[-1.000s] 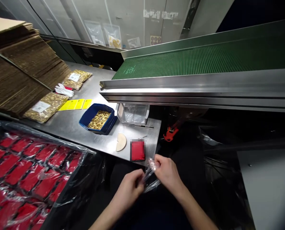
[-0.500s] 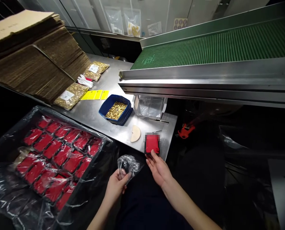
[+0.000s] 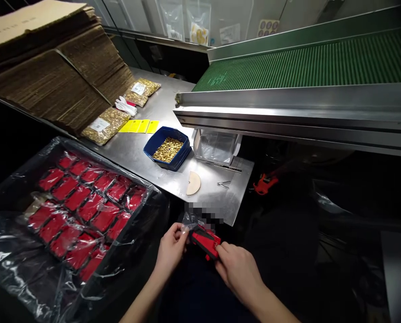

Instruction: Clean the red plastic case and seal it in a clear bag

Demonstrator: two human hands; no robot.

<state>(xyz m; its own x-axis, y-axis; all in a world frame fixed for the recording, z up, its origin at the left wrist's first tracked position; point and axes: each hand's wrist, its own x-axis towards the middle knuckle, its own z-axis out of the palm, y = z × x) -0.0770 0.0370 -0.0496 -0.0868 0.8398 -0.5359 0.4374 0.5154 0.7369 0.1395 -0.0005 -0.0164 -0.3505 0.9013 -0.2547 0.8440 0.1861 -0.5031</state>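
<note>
While the left hand (image 3: 169, 247) pinched a clear bag (image 3: 190, 219) in its fingers, the right hand (image 3: 240, 270) gripped a red case (image 3: 206, 242) beside the near edge of the surface (image 3: 211, 196).

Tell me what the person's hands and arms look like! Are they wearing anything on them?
The left hand and right hand have no gloves, and I see no rings or watch. Both forearms are bare, with no sleeves showing. Between them is dark clothing.
</note>
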